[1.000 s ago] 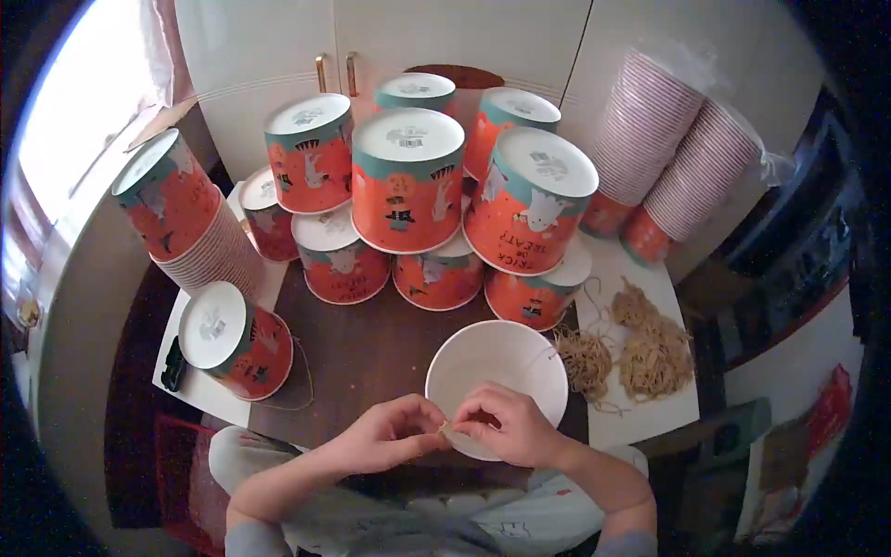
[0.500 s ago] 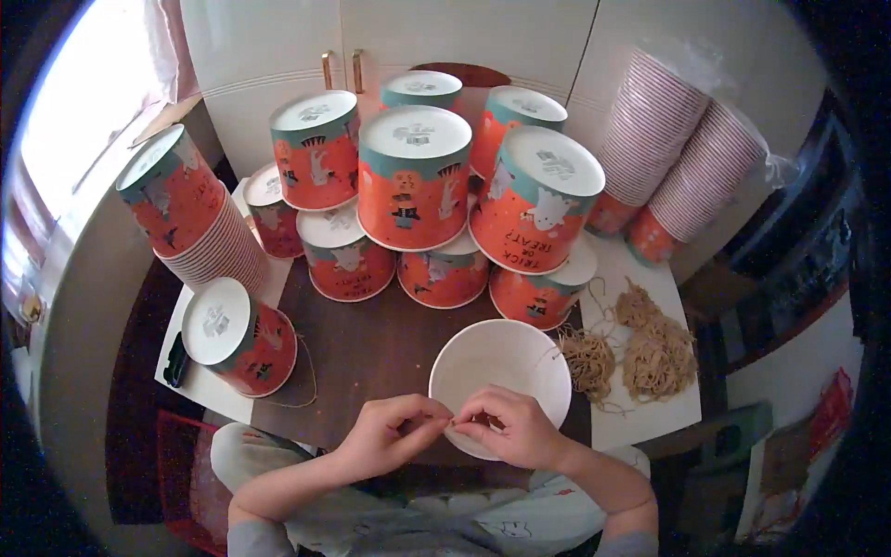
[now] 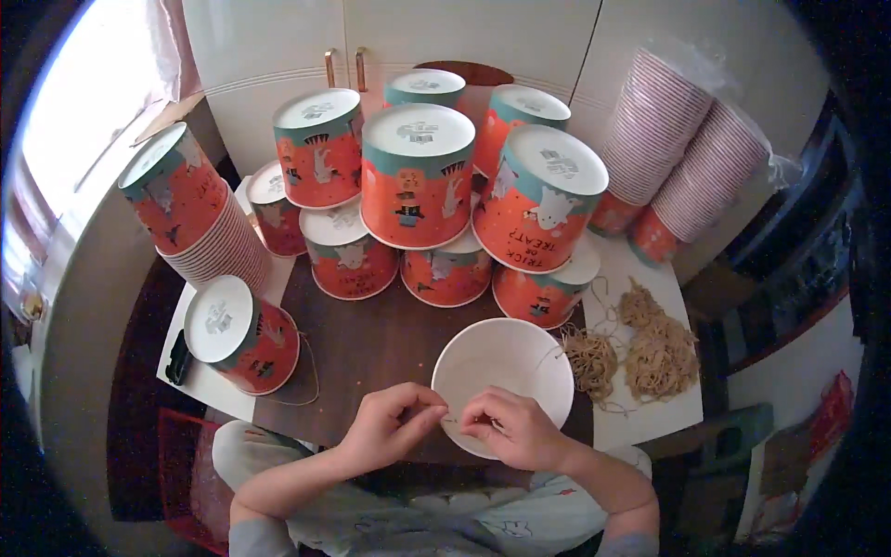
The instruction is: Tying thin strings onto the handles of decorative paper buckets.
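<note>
A paper bucket [image 3: 471,357] stands mouth up in front of me, its white inside showing. At its near left rim, my left hand [image 3: 397,422] is closed in a pinch, thumb against fingertips. Just right of it, my right hand [image 3: 513,429] is pinched too, in front of the bucket's near wall. A small gap lies between the two hands, where a thin bit of something shows faintly; what the fingers hold is too small to make out. Tan string [image 3: 587,362] lies in a loose bunch against the bucket's right side, with a strand at the rim.
Orange and green buckets [image 3: 417,176] are piled upside down at the back. One bucket with a string handle [image 3: 223,320] rests tilted at left, near a nested stack [image 3: 223,246]. Wrapped bucket stacks [image 3: 654,130] lean at back right. More string [image 3: 661,353] lies on the right.
My hands have drawn slightly apart, the left fingertips moving off the right ones. The bucket and the string stay in place.
</note>
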Motion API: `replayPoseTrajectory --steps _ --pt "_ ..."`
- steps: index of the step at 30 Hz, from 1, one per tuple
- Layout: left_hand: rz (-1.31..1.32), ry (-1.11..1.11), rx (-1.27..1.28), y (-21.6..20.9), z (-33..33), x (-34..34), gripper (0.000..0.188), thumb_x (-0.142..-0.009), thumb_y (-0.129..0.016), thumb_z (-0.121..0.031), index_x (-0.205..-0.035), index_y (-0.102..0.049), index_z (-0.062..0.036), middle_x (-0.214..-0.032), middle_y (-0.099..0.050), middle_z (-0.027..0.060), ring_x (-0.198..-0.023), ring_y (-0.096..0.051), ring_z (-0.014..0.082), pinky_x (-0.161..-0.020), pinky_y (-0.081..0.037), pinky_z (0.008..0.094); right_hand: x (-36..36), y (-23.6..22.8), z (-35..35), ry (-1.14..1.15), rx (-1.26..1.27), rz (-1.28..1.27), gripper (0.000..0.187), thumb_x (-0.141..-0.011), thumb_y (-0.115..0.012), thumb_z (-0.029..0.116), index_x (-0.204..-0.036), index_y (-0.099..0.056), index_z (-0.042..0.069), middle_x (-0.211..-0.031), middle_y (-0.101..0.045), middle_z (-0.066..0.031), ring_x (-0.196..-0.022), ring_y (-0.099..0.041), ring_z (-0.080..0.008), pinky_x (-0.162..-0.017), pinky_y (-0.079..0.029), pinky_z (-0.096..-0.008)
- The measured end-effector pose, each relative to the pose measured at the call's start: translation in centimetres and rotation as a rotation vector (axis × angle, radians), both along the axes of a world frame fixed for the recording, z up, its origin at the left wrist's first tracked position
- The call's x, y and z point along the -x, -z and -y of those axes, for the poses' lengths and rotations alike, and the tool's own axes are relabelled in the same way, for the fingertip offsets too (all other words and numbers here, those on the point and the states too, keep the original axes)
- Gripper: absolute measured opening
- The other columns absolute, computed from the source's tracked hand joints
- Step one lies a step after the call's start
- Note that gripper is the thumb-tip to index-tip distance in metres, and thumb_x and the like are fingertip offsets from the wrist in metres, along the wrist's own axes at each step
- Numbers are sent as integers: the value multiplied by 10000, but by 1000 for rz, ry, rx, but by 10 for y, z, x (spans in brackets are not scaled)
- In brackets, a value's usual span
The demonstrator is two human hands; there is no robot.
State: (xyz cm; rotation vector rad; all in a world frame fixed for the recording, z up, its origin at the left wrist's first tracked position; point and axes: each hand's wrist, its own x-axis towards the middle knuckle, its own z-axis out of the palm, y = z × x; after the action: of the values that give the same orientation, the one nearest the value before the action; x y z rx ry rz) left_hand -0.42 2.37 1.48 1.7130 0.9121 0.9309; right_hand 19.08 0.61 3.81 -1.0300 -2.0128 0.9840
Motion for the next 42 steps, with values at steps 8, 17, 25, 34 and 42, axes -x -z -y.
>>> replayPoseTrajectory --steps 8,17,25,34,42 --pt "46 -21 -24 5 -1 0 95 -788 -609 -84 -842 -583 -11 -662 -545 44 -547 -480 72 -490 -391 221 1 -1 -1 -13 7 -5 94 -778 -584 96 -832 -519 53 -776 -540 -87 -686 -577 -237 -592 -462 -314" --pt "-139 3 -220 -1 -5 2 82 -756 -605 -29 -833 -579 -28 -785 -508 76 -610 -515 160 -530 -417 258 -1 -5 0 -23 127 -6 106 -776 -592 101 -830 -521 44 -755 -536 -84 -679 -572 -228 -603 -455 -313" --pt "-135 54 -530 -18 7 -1 270 -642 -676 -87 -899 -591 -89 -891 -533 72 -734 -563 209 -587 -490 290 1 -12 6 6 72 25 127 -783 -601 146 -828 -535 48 -765 -538 -92 -683 -567 -242 -598 -455 -323" --pt "-212 59 -652 -16 12 0 185 -643 -670 -91 -804 -580 -104 -839 -527 36 -684 -525 201 -523 -456 292 5 -10 14 3 105 -119 185 -774 -626 127 -907 -510 68 -759 -562 -87 -658 -580 -209 -580 -466 -298" --pt "-262 148 -519 -8 2 3 155 -659 -654 -109 -778 -555 -98 -874 -511 47 -766 -505 234 -605 -452 330 -4 -18 18 -62 215 -409 232 -750 -633 -6 -863 -440 52 -757 -547 -64 -674 -532 -114 -577 -438 -233"
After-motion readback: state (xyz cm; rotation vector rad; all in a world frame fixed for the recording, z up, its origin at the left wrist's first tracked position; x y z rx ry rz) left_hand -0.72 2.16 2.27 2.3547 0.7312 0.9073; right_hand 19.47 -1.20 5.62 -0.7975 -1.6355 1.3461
